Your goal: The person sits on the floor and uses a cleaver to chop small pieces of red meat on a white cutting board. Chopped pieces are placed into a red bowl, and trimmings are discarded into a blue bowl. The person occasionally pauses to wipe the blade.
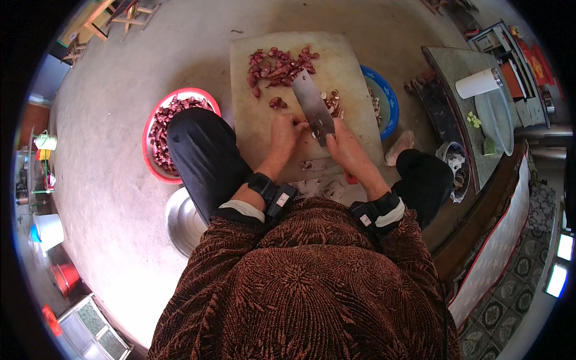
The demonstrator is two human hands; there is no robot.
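A pale cutting board (252, 117) lies in front of me with a pile of reddish-purple tubers (283, 67) at its far side. My right hand (346, 144) grips a metal cleaver (312, 101), its blade slanting up and left over the board. My left hand (288, 130) is beside the blade near its lower end, fingers pinched at a small piece of tuber (303, 125). One separate tuber (277, 103) rests just beyond my left hand. Cut pieces (334, 104) with pale insides lie to the right of the blade, partly hidden by it.
A red-rimmed basin (147, 148) full of tubers stands left, behind my knee. Below it is a metal basin (180, 220). A blue basin (392, 99) with pale pieces in liquid sits right of the board. A low table (454, 76) holds a white cylinder (479, 83) and a strainer (504, 117).
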